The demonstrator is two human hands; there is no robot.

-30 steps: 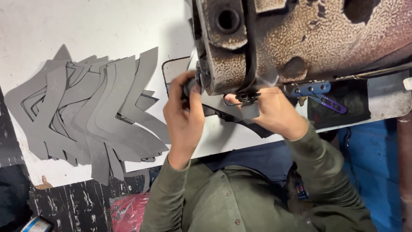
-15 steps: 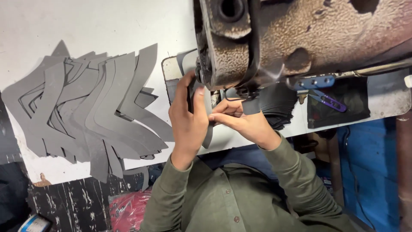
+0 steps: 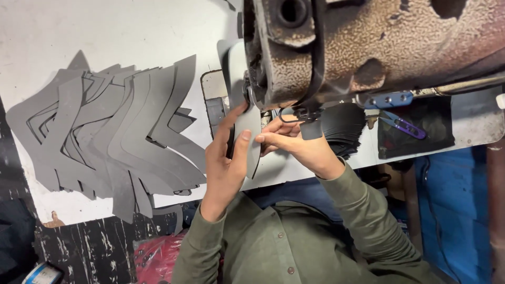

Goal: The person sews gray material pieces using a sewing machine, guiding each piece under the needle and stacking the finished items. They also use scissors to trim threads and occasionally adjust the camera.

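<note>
Nearest you are your olive sleeves, running up from the bottom edge to the work.

Your left hand (image 3: pixel 223 158) is closed on a narrow grey piece (image 3: pixel 251 138), thumb on its near face and fingers curled behind, so the piece stands on edge instead of lying flat; held that way its top end reaches up to the machine head (image 3: pixel 336 50), at the spot where the stitching parts seem to sit.

Your right hand (image 3: pixel 294 144) meets it from the other side, fingertips pinched on the piece's right edge, which looks like a way of steadying and steering it while the left hand carries the weight. The piece is thus between both hands, just under the head and above the table (image 3: pixel 105 31).

Just past your right hand a fanned black stack (image 3: pixel 342 126) lies under the machine arm, close enough to reach without stretching. Beyond it purple snips (image 3: pixel 402 125) lie on a dark mat, beside the machine.

To your left, well apart from the hands, the grey cut-outs (image 3: pixel 110 142) lie overlapped in a spread pile on the white table, each curved strip offset from the next, probably so one can be lifted singly.
</note>
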